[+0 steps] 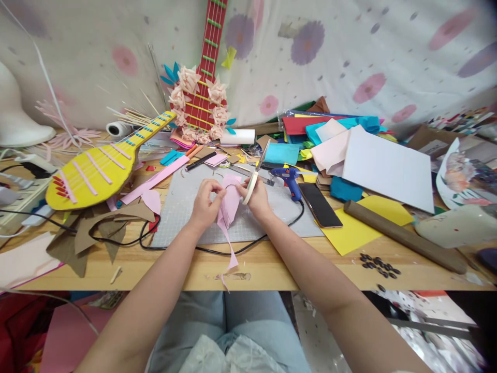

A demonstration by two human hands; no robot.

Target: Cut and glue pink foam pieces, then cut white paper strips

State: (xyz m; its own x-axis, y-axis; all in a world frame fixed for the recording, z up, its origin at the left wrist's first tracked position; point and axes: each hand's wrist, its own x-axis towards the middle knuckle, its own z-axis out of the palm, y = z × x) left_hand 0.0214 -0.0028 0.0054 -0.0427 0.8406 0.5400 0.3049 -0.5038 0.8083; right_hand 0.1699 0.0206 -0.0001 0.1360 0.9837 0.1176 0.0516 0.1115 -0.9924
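Note:
Over the grey cutting mat (178, 207), my left hand (207, 203) pinches the left side of a pale pink paper piece (232, 199). A narrow cut strip of it dangles down past the mat's front edge. In my right hand (257, 199) are scissors (252, 185) with white handles, their blades pointing up and away from me. The right fingertips are close to the paper's upper right edge; whether they press on it I cannot tell. Just right of that hand, a blue hot glue gun (289, 181) lies on the mat, its black cord running along the front.
A yellow paper lute (93, 176) leans at left, and a red flower-trimmed instrument (202, 98) stands behind. To the right lie a phone (320, 204), a brown roll (404, 235), small black discs (380, 265) and stacked coloured sheets (388, 160). Brown scraps (112, 220) lie front left.

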